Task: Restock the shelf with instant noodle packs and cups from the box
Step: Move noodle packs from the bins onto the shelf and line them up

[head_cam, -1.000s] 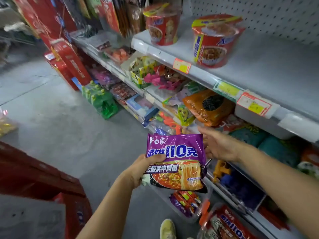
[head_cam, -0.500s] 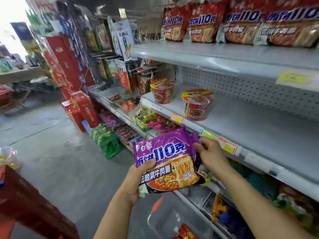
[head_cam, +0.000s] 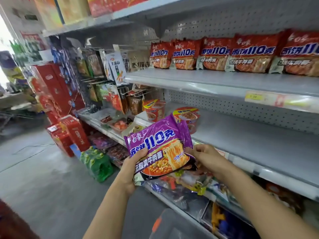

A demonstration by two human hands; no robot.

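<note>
The purple noodle pack point(head_cam: 158, 149) sits at centre frame, pinched at its edges by the left hand point(head_cam: 133, 168) and right hand point(head_cam: 207, 156). Risk: the slick film could slip while lifting toward the upper shelf point(head_cam: 198, 80), toppling the red packs point(head_cam: 215, 54).

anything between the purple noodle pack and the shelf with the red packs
Nothing visible blocks it. The purple noodle pack, held in both hands, sits below and in front of that shelf, whose front strip before the red packs is bare.
</note>
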